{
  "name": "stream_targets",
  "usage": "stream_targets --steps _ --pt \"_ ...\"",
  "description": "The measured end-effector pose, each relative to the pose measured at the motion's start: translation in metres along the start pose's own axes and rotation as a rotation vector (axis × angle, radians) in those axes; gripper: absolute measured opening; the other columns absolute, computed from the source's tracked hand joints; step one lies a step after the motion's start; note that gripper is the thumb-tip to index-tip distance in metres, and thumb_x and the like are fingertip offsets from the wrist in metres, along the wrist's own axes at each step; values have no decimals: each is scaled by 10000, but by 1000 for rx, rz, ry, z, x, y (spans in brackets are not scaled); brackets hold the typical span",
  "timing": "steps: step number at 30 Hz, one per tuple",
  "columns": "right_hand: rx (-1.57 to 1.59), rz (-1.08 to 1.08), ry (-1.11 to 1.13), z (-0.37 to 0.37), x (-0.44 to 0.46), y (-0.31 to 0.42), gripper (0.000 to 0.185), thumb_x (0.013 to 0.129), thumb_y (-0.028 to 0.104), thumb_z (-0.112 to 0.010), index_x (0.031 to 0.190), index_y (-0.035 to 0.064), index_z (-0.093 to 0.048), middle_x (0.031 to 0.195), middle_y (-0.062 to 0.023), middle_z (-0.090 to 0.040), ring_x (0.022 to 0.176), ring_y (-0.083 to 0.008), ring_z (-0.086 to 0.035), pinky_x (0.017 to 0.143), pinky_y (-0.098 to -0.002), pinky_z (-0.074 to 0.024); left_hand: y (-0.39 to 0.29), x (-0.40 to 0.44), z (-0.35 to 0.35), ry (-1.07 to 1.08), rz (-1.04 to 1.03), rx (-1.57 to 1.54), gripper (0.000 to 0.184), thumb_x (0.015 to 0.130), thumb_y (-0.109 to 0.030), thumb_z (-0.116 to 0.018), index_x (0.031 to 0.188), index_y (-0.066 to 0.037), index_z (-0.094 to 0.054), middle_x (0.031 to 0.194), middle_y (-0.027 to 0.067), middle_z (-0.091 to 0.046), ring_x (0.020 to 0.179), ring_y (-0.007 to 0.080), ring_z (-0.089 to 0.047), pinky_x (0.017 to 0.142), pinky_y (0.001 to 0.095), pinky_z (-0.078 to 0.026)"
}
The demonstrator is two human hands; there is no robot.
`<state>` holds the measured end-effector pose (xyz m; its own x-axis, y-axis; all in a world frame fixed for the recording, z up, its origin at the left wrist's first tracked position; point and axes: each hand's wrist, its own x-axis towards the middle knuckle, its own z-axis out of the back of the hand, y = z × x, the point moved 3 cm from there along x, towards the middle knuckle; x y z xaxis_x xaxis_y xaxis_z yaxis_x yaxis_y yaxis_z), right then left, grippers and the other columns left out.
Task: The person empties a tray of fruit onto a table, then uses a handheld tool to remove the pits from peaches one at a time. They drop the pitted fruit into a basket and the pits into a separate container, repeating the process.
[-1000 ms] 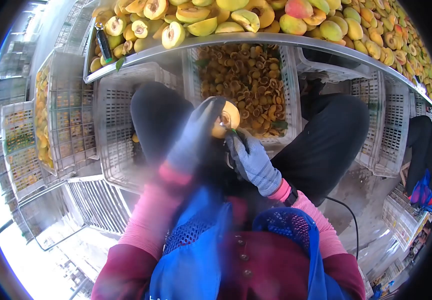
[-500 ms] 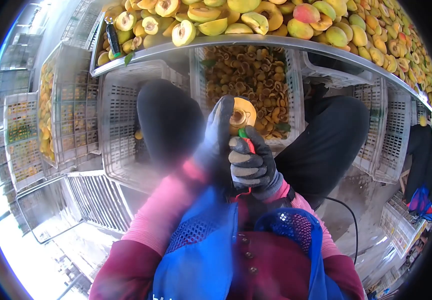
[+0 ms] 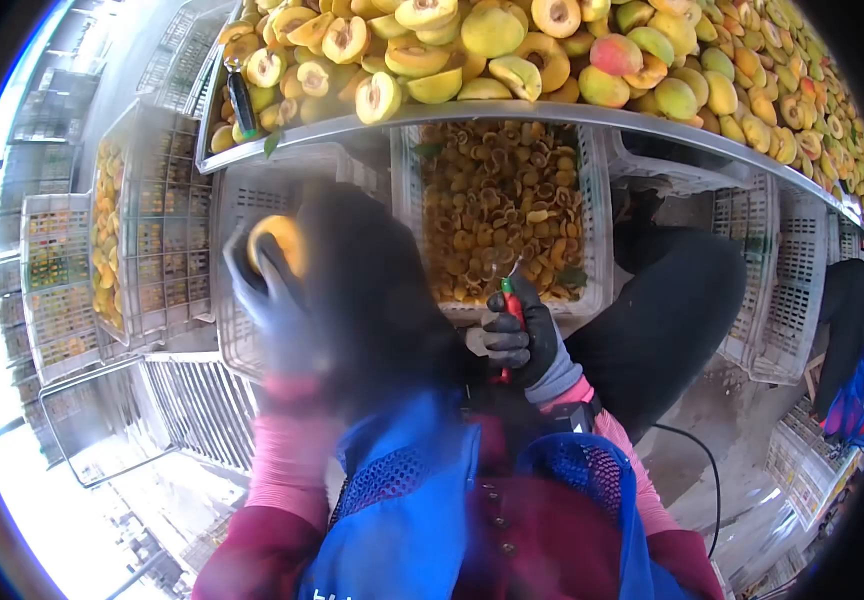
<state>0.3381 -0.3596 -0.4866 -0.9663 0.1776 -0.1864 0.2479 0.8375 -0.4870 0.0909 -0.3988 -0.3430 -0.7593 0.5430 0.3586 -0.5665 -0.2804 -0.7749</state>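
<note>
My left hand (image 3: 264, 285), in a grey glove, is closed around a yellow peach half (image 3: 289, 240) beside my left knee. It is over a pale plastic crate (image 3: 252, 200), partly hidden by the hand and knee. My gloved right hand (image 3: 524, 345) grips a pitting tool with a red and green handle (image 3: 513, 303); its thin metal tip points up and is too blurred to make out fully. The tool is at the near edge of a crate (image 3: 600, 235) holding brown-yellow peach scraps and pits (image 3: 497, 200).
A metal-edged table (image 3: 552, 112) heaped with whole and halved peaches (image 3: 607, 70) spans the far side. A dark-handled tool (image 3: 241, 103) lies at its left corner. Fruit-filled crates (image 3: 157, 230) stand left; more crates (image 3: 787, 280) stand right, near another person's leg (image 3: 845, 320).
My left hand has moved left with the peach half, away from the tool and over the left crate. My right hand stays near the middle, still gripping the tool.
</note>
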Motion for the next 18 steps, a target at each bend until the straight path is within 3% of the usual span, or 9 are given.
stream_targets --steps 1,3,4,5,7,8,9,15,18 --pt "-33 -3 10 -6 -2 -3 453 956 496 -415 939 83 -600 564 49 -364 432 -75 -357 353 -210 -312 24 19 19 78 114 190 406 891 -310 -611 1164 -16 -551 1060 119 -585 978 216 -589 818 317 -508" --pt "-127 75 -209 -13 0 -2 420 930 510 -472 886 108 -587 555 57 -354 417 -66 -343 344 -210 -303 88 47 21 289 13 1102 483 846 -384 -625 1190 -49 -568 1145 164 -563 1033 295 -563 895 376 -454" --pt "-170 112 -320 -14 2 0 414 922 515 -486 873 115 -582 556 58 -358 414 -64 -345 343 -210 -301 83 58 8 189 -20 588 544 807 -409 -651 1226 -75 -555 1170 158 -561 1072 331 -547 932 414 -431" --pt "-208 151 -436 -12 4 1 409 914 520 -499 859 122 -577 556 59 -361 411 -62 -346 342 -210 -299 32 60 -18 194 -16 489 567 787 -413 -674 1234 -87 -552 1165 147 -564 1082 305 -548 937 400 -428" --pt "-204 111 -349 -2 7 4 411 885 548 -533 839 141 -565 574 55 -402 408 -58 -360 343 -214 -298 -10 67 -70 316 -120 468 695 744 -426 -715 1308 -97 -474 1174 153 -552 1116 309 -521 938 400 -426" --pt "-267 143 -390 -7 8 5 415 881 555 -535 845 142 -564 580 54 -412 411 -58 -365 345 -215 -299 -11 78 -96 330 -329 548 690 726 -285 -775 1305 -64 -473 1140 149 -588 898 272 -621 810 360 -499" --pt "-327 179 -428 -14 8 5 420 877 562 -536 850 143 -564 586 53 -422 414 -58 -370 346 -216 -301 -10 87 -116 351 -559 712 699 692 -258 -787 1294 -83 -477 1134 162 -582 914 328 -608 827 393 -490" --pt "-832 596 -685 -63 7 17 459 873 567 -538 926 111 -537 599 24 -438 440 -70 -399 365 -219 -331 -32 55 -91 492 -509 328 619 596 -101 -774 1175 -52 -563 1077 136 -598 946 334 -608 814 385 -501" --pt "-919 609 -498 -98 20 7 447 878 510 -566 969 74 -529 609 7 -450 451 -80 -417 373 -229 -348 -48 5 -83 678 -539 364 709 521 -58 -742 1202 -74 -547 1091 137 -580 983 351 -584 825 409 -501"
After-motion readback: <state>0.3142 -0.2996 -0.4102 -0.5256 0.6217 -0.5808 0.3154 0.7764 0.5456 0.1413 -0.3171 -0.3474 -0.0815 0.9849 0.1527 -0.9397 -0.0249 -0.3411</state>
